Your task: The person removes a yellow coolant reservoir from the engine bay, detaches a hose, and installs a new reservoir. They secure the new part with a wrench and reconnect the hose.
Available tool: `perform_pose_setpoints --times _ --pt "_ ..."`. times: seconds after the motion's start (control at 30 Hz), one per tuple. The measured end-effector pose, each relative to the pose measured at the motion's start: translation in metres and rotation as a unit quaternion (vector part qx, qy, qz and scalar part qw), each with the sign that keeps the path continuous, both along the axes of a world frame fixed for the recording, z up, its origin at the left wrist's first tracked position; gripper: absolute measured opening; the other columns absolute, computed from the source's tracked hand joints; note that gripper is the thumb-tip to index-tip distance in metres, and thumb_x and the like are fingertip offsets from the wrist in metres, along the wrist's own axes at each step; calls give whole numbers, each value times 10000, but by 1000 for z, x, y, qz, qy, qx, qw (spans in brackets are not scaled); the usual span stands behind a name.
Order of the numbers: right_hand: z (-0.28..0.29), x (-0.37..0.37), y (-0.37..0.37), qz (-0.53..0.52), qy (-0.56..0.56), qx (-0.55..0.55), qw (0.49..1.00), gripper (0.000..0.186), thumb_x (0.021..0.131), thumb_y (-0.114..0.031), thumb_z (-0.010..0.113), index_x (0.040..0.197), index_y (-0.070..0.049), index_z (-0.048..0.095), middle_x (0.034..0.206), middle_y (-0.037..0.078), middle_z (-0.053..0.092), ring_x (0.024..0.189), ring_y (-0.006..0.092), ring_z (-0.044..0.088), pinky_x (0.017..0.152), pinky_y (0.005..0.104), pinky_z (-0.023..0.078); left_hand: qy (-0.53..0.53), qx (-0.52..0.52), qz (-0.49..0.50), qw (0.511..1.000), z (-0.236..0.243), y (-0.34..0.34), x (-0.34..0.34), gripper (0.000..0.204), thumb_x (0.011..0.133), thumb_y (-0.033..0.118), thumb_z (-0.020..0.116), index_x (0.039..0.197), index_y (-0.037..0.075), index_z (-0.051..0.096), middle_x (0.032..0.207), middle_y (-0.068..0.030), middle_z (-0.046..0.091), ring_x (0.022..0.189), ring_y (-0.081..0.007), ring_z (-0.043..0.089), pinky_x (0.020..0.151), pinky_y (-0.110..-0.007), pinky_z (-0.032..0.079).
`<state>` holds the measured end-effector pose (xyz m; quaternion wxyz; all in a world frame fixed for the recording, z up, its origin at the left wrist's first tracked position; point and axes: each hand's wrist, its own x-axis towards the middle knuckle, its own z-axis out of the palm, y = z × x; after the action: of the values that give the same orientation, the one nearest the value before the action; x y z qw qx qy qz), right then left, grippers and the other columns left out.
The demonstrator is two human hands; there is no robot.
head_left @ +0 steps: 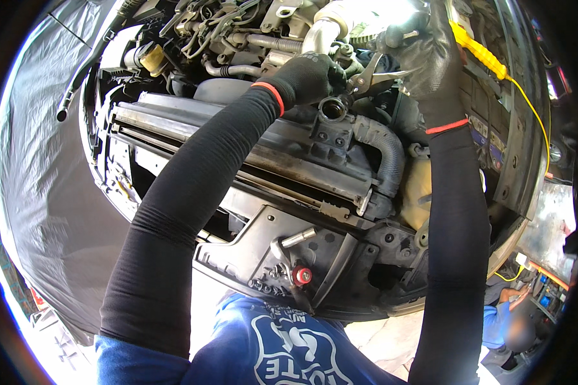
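The pliers [365,83] are reaching over the rear edge of the radiator [237,151], just beyond an open round neck [332,110]. Your right hand [432,67] is closing its gloved fingers around the handles, so the head of the tool is pointing towards your other hand. Your left hand [313,78] is curling its fingers beside the head of the pliers, just in front of a silver pipe [322,37]; you are hiding its grip, so I cannot tell whether it is holding anything. A ribbed hose [390,153] is curving down towards the radiator's right corner, where a yellowish tank [417,192] is standing close by. Near the panel's [234,258] front edge, a metal wrench [292,241], a red-topped tool [302,276] and loose bolts [263,283] are lying together.
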<state>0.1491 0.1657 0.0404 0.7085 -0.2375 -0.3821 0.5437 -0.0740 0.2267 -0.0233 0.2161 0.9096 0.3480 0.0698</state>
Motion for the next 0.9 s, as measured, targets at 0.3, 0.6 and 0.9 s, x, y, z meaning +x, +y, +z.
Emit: perform_pose_setpoints --times 0.3,0.6,0.9 --pt "3 -13 -5 4 -28 42 999 478 1142 -450 436 1290 -32 613 851 136 731 752 264 715 738 425 597 34 46 63 996 7 -13 7 277 855 176 705 1101 223 824 1026 -154 787 974 -355 753 914 -459 594" --pt "-4 -9 -6 -45 21 44 998 469 1116 -472 488 1258 -44 617 820 127 715 686 250 699 641 407 605 57 68 44 995 -2 -8 7 247 855 220 741 1089 198 819 1037 -146 785 980 -352 750 904 -456 595" --pt "-3 -15 -7 -64 -3 46 997 506 1114 -473 488 1095 -3 674 761 129 722 616 251 686 595 392 587 -22 3 -5 1000 -11 -1 4 257 920 290 774 1113 124 806 1011 -186 785 907 -361 758 855 -450 594"
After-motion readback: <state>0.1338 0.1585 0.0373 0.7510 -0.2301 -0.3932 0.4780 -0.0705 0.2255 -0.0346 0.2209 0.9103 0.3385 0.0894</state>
